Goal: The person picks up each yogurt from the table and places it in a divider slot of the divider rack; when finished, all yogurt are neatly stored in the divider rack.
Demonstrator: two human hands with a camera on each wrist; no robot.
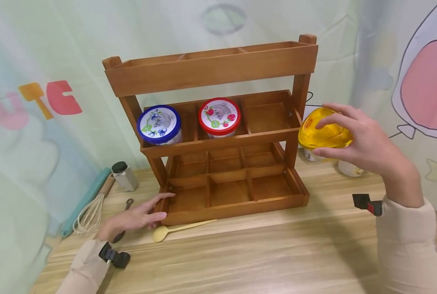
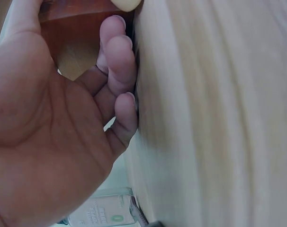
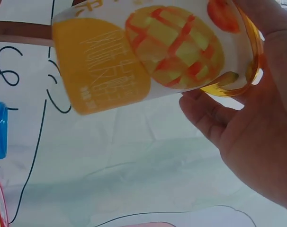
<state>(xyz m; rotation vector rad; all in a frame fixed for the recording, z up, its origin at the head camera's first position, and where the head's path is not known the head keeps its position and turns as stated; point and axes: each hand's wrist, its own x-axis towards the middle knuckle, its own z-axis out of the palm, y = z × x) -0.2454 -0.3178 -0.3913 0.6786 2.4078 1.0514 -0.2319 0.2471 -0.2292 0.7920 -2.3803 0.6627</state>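
My right hand (image 1: 365, 141) holds a tub by its clear yellow lid (image 1: 323, 130), thumb and fingers spread around it. This mango-printed tub (image 3: 139, 56) hangs beside the right end of a brown wooden rack (image 1: 211, 79); in the head view most of its body is hidden under the lid. My left hand (image 1: 139, 214) grips the rack's lower left corner, with the index finger over the side wall and the thumb at the front. A blue-lidded tub (image 1: 159, 124) and a red-lidded tub (image 1: 219, 117) sit in the middle tier's left and centre compartments.
A pale yellow spoon (image 1: 161, 233) lies along the rack's front. Left of the rack are a dark spoon (image 1: 129, 202), a whisk (image 1: 90, 216), a teal rolled item (image 1: 88, 198) and a dark-capped jar (image 1: 125, 177). Another white tub (image 1: 349, 168) stands behind my right hand.
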